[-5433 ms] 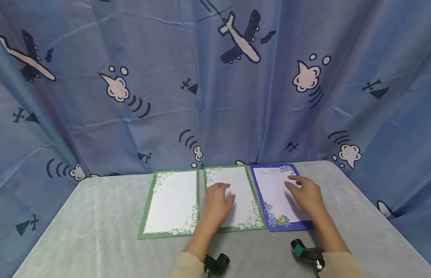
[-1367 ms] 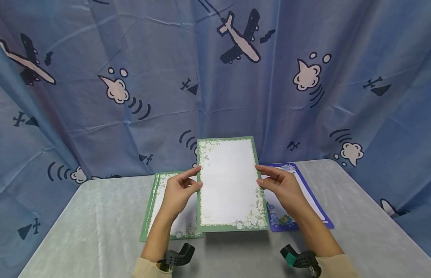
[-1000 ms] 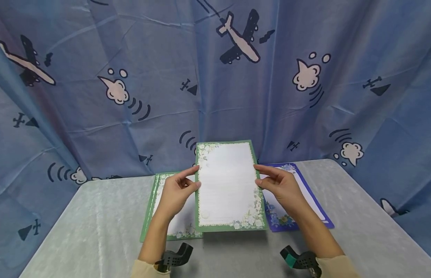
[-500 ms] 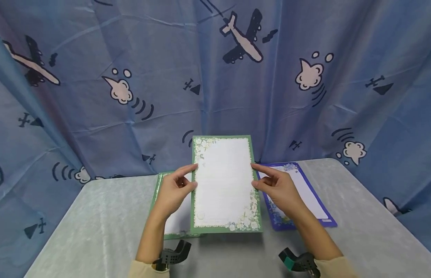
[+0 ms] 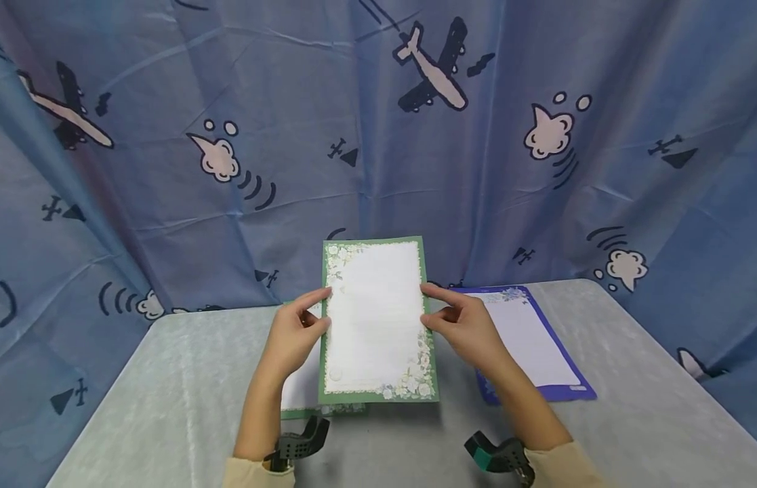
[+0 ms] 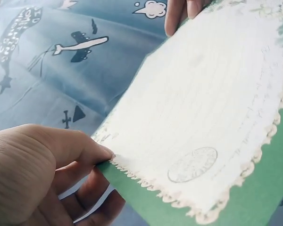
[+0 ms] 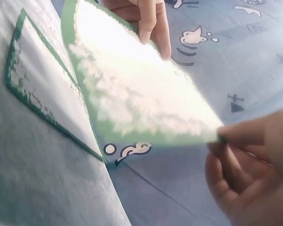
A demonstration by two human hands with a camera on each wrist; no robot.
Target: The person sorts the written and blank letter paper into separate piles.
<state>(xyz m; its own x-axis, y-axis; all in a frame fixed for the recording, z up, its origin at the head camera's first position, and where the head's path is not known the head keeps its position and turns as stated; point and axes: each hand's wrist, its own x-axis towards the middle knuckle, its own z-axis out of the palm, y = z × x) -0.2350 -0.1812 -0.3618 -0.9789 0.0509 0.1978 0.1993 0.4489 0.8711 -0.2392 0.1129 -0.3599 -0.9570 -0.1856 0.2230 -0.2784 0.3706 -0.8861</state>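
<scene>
Between my two hands hangs a sheet of letter paper [image 5: 375, 312] with a green floral border, raised off the table and tilted up toward me. My left hand [image 5: 291, 339] pinches its left edge between thumb and fingers; my right hand [image 5: 466, 329] pinches the right edge the same way. In the left wrist view, a round stamp print shows near a corner of the sheet [image 6: 193, 103]. Below and partly behind it lies another green-bordered sheet [image 5: 301, 388], flat on the table. A purple-bordered sheet [image 5: 530, 339] with blue flowers lies to the right, partly covered by my right forearm.
The table [image 5: 189, 379] has a pale grey cloth cover. A blue curtain [image 5: 293, 135] printed with planes and clouds hangs right behind its far edge. Each wrist carries a black camera mount, the left one [image 5: 301, 440] and the right one [image 5: 497, 454].
Earlier, three sheets lay side by side under my loose hands. Since then both hands have gripped the middle sheet, lifted it and shifted it left, partly over the left green sheet.
</scene>
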